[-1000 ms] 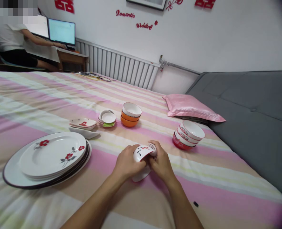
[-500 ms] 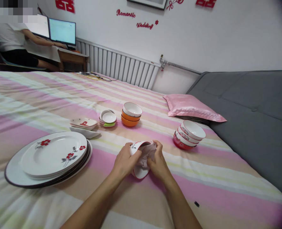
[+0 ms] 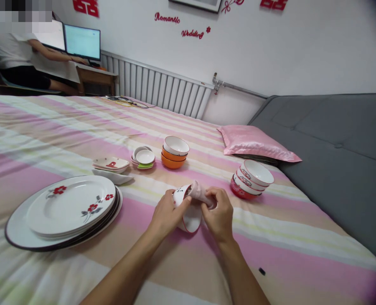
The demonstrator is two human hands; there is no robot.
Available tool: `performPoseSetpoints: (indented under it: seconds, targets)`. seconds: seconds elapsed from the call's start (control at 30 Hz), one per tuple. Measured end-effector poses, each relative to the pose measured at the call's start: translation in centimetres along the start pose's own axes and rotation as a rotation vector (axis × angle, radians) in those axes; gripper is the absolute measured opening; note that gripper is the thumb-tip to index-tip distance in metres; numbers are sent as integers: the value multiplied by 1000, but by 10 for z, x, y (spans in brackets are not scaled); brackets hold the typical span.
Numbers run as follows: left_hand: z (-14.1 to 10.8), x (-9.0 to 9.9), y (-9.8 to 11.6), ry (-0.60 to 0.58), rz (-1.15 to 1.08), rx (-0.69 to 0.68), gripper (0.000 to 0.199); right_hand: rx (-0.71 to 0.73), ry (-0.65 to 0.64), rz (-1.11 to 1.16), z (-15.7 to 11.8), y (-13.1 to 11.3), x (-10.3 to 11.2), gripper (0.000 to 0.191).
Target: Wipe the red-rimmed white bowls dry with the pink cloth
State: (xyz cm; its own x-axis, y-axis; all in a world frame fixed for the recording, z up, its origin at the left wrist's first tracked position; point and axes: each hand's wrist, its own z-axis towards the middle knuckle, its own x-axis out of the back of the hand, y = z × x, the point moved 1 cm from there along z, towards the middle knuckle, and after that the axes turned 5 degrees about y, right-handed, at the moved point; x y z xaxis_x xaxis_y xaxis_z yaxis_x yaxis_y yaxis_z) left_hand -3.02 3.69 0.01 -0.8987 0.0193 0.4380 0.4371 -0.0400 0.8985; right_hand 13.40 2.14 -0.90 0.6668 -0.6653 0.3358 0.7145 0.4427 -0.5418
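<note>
My left hand grips a white bowl with a red rim and dark marks on its outside, tilted so its opening faces right. My right hand is closed on a pale pink cloth, which stretches from the bowl's upper rim to the fingers. Part of the bowl's outer wall is hidden behind my left fingers. Both hands are low over the striped bedspread.
Stacked plates lie to the left. Behind them are oblong dishes, small saucers and orange bowls. Patterned bowls and a pink pillow are on the right. A small black object lies nearer. A person sits at a desk.
My right hand has come out of the bowl, moving slightly right and drawing the cloth partly out with it. My left hand still holds the bowl in nearly the same place.
</note>
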Motion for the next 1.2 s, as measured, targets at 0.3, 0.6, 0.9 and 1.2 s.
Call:
performPoseSetpoints:
  seconds: [0.3, 0.6, 0.9, 1.2]
  targets:
    - [-1, -1, 4, -27, 49, -69, 60, 169, -203, -106, -8, 10, -7, 33]
    - [-1, -2, 5, -29, 91, -122, 47, 216, -316, -190, -11, 17, -16, 44]
    - [-4, -4, 8, -42, 132, -172, 46, 122, -489, -251, -11, 3, -12, 52]
    - [-4, -3, 7, -66, 136, -159, 48, 4, -625, -228, -15, -2, -9, 51]
